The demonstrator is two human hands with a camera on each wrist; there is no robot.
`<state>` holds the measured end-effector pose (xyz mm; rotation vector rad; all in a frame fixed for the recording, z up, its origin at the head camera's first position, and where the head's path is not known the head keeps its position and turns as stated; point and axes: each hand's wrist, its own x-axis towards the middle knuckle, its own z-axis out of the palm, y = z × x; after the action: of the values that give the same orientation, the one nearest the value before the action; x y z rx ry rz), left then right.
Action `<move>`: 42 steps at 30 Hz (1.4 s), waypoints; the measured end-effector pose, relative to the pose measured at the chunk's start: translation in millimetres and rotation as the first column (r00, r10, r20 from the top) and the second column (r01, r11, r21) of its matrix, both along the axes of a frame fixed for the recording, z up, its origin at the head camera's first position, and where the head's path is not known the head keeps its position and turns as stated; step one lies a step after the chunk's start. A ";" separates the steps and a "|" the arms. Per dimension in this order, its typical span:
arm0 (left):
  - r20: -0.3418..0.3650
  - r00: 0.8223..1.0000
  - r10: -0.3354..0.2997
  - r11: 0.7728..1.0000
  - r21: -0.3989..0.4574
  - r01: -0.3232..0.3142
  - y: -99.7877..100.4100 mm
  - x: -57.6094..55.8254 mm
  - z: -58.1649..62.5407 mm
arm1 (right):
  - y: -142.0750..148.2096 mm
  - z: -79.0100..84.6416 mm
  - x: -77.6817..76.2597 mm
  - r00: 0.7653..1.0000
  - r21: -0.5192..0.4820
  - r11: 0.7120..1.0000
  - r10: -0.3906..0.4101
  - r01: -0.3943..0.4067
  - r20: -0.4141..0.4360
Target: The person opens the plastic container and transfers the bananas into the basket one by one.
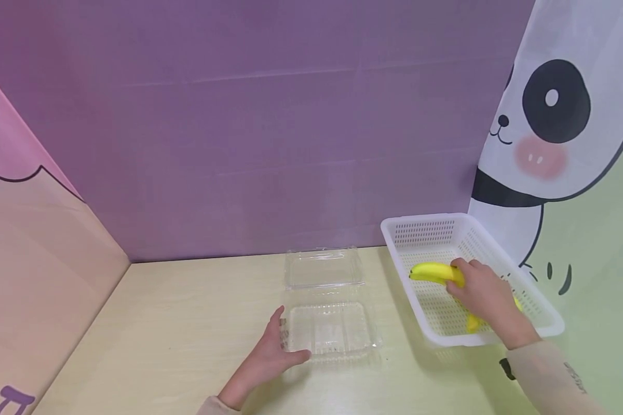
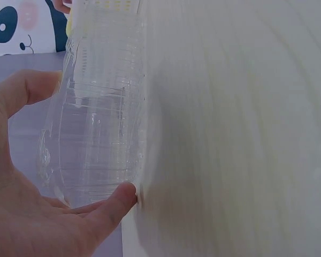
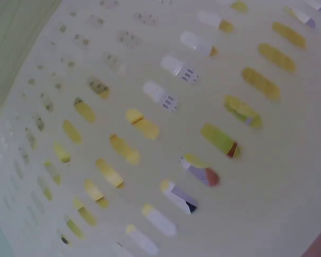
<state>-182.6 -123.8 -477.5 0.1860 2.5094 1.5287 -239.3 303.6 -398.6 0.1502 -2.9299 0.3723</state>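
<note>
A hinged clear plastic container (image 1: 328, 329) lies unfolded on the table, its lid (image 1: 323, 269) flat behind the base. At the base's near left corner is my left hand (image 1: 271, 353), thumb along the front rim and fingers straight along the left side. In the left wrist view, thumb and fingers (image 2: 109, 214) are right at the clear wall. My right hand (image 1: 484, 290) grips a yellow banana (image 1: 432, 272) over the white basket (image 1: 430, 340). Another banana (image 1: 473, 323) lies below, partly hidden by that hand. The right wrist view shows mostly the basket's slotted wall (image 3: 278, 176).
A purple wall (image 1: 270, 144) stands behind the table (image 1: 176, 328). The right wall carries a panda picture (image 1: 555, 104), close to the basket. A printed panel (image 1: 31, 230) bounds the left side. A small black object (image 1: 507, 369) shows beside the right sleeve.
</note>
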 end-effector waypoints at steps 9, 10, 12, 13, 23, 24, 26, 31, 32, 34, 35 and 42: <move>-0.001 1.000 0.000 1.000 0.007 0.000 0.3 0.1 0.8 | -5.0 -3.1 -3.9 0.997 -0.012 1.000 -0.022 0.023 0.071; -0.002 1.000 -0.001 1.000 0.006 0.001 0.2 0.1 0.6 | -5.2 -3.7 -4.4 0.996 -0.012 1.000 -0.024 0.025 0.080; -0.003 1.000 -0.002 1.000 0.007 0.002 0.0 0.1 0.6 | -5.6 -5.3 -5.6 0.995 -0.011 1.000 -0.028 0.029 0.094; -0.003 1.000 -0.002 1.000 0.005 0.002 0.0 0.1 0.4 | -5.7 -6.2 -6.3 0.995 -0.010 1.000 -0.029 0.030 0.100; -0.008 1.000 0.002 1.000 -0.001 -0.002 -0.1 -0.4 -0.4 | -8.8 -12.2 -8.9 0.992 0.029 0.999 -0.019 0.015 0.126; -0.009 1.000 0.003 1.000 0.000 -0.003 -0.1 -0.5 -0.5 | -9.0 -12.7 -9.2 0.992 0.035 0.999 -0.019 0.015 0.126; -0.007 1.000 0.005 1.000 0.001 -0.005 0.0 -0.5 -0.8 | -9.3 -13.8 -9.8 0.992 0.042 0.999 -0.020 0.015 0.126; -0.007 1.000 0.004 1.000 -0.003 -0.004 0.1 -0.8 -1.3 | -9.4 -16.9 -11.5 0.991 0.048 0.999 -0.013 0.006 0.132; -0.007 1.000 0.004 1.000 -0.004 -0.004 0.2 -0.8 -1.5 | -9.4 -17.4 -11.7 0.991 0.048 0.999 -0.010 0.004 0.133; -0.007 1.000 0.004 1.000 -0.006 -0.004 0.3 -0.8 -2.0 | -9.5 -17.9 -11.7 0.991 0.053 0.999 -0.010 0.003 0.134; -0.008 1.000 0.004 1.000 -0.006 -0.004 0.3 -0.9 -2.3 | -9.6 -17.9 -11.5 0.991 0.054 0.999 -0.011 0.003 0.135; -0.011 1.000 0.013 1.000 -0.005 -0.013 0.2 -1.5 -2.9 | -10.1 -18.1 -10.8 0.988 0.057 0.998 -0.023 0.014 0.155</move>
<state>-184.2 -123.6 -480.4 0.1779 2.5275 1.5307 -250.1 293.5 -416.6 0.1055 -3.0950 0.3127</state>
